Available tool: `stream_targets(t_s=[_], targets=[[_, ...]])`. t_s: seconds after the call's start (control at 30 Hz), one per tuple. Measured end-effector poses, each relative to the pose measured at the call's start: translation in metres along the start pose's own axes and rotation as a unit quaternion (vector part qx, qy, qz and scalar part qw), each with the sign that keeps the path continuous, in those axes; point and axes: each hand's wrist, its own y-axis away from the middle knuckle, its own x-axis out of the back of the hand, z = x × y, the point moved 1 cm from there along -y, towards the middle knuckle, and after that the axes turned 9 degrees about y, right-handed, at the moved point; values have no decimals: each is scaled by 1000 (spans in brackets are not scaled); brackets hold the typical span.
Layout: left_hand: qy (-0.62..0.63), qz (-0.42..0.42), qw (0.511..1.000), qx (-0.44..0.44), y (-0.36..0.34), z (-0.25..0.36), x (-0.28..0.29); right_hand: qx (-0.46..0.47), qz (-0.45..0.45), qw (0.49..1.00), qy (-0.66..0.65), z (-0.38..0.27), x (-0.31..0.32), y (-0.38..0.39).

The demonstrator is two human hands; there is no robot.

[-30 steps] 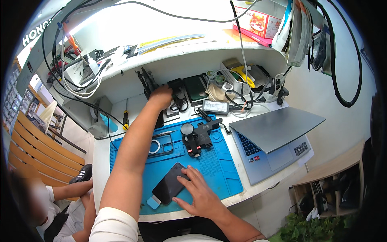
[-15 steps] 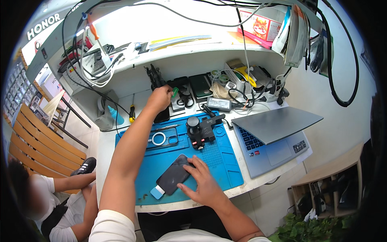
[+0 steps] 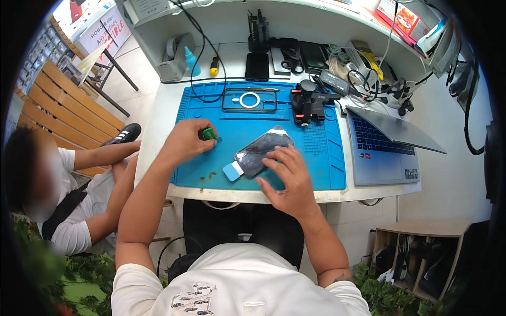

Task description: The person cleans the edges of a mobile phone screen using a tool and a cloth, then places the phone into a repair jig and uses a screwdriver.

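Observation:
In my left hand (image 3: 185, 141), above the left part of the blue mat (image 3: 203, 168), is a small green-handled tool (image 3: 210, 134) with a short flat dark tip, pinched between thumb and fingers. A dark phone (image 3: 254, 158) lies aslant on the mat, a glossy film seemingly over its face. From the phone's near left end sticks out a light blue tab (image 3: 232, 171) with a white strip beside it. My right hand (image 3: 291, 176) hovers over or touches the phone's right edge, slightly blurred, its fingers apart and holding nothing.
Behind the phone lie a clear dark-edged phone case (image 3: 274, 109) with a white ring (image 3: 242, 100) and a black clamp (image 3: 314, 108). A half-folded laptop (image 3: 385, 164) stands right. Tangled cables (image 3: 363, 87) and another dark phone (image 3: 257, 66) sit farther back. A person (image 3: 68, 168) sits left.
My left hand has come back from the rear of the bench with the green tool, down to the mat beside the phone. The view has tilted down. My right hand stays by the phone.

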Motion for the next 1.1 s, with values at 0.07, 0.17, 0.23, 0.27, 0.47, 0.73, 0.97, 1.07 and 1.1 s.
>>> stream_targets(t_s=[0.07,0.17,0.23,0.27,0.47,0.73,0.97,1.07,1.1], targets=[[80,14,996,35,12,-9,0,17,-26,999,-12,-19,-9,-4],[232,14,971,47,16,-13,-8,44,-62,997,-12,-39,-23,-6],[302,0,953,24,12,-3,-14,46,-57,997,-10,-40,-32,-4],[309,-23,950,42,11,4,-18,47,-57,997,-7,-40,-32,-2],[300,-62,949,71,-6,13,-33,-9,-21,1000,9,-33,-33,5],[270,-70,957,74,-10,17,-36,-95,1,986,140,-11,-28,-5],[262,-74,959,73,-12,18,-35,-135,-37,979,146,-6,-30,-8],[258,-76,960,75,-12,20,-35,-157,-50,977,136,-6,-31,-7],[256,-77,961,76,-12,21,-35,-161,-50,977,132,-5,-32,-7]])
